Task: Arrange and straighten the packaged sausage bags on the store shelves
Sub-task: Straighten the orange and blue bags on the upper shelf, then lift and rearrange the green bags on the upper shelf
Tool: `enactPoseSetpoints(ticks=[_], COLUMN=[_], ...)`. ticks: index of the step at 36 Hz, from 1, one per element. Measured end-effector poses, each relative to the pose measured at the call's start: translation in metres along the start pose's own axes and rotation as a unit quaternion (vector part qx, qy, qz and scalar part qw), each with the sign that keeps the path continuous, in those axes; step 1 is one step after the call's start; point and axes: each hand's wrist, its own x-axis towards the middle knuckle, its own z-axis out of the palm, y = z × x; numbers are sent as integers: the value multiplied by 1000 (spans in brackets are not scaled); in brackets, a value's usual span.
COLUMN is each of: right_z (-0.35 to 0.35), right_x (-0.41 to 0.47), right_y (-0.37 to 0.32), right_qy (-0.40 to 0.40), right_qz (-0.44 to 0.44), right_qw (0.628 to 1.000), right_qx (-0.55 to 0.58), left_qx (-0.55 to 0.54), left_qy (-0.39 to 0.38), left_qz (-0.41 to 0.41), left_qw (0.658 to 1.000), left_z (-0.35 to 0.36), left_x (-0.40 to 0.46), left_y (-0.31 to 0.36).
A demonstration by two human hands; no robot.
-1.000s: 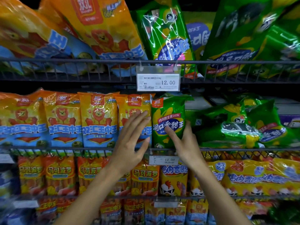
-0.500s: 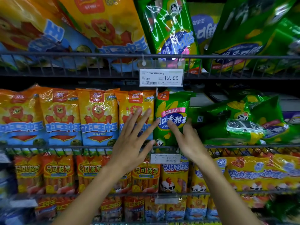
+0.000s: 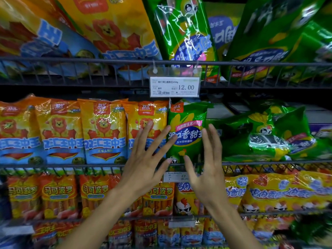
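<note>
A green corn-sausage bag [image 3: 186, 130] stands upright on the middle wire shelf [image 3: 62, 166], right of a row of orange lion bags [image 3: 104, 130]. My left hand [image 3: 145, 164] is spread open in front of the rightmost orange bag [image 3: 143, 123], fingertips reaching the green bag's left edge. My right hand [image 3: 210, 169] is open too, fingers apart, hovering before the green bag's right edge and gripping nothing. More green bags [image 3: 265, 135] lie toppled in a heap to the right.
The upper shelf holds large orange bags [image 3: 111, 33] and green bags [image 3: 185, 29] leaning forward over its rail, with a 12.00 price tag [image 3: 175, 86] hanging below. Lower shelves carry orange and yellow sausage packs [image 3: 59, 193]. A second price tag [image 3: 177, 176] sits between my hands.
Both hands have drawn back slightly from the green bag and opened wider; my right hand moved from the bag's lower front to its right side. The view shifted upward.
</note>
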Motion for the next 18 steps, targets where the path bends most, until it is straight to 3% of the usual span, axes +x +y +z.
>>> enactPoseSetpoints(ticks=[4, 9, 18], right_z=[5, 8, -22], right_x=[7, 12, 4], right_y=[-1, 1, 5], right_qy=[-74, -118, -136], right_qz=[-15, -13, -20], right_qw=[996, 990, 990], right_qx=[-54, -80, 18], left_qx=[-62, -12, 27], left_qy=[23, 10, -12], left_qz=[-13, -3, -16], left_qw=[998, 1000, 999], left_z=[-1, 1, 3], left_x=[6, 14, 14], left_y=[13, 10, 13])
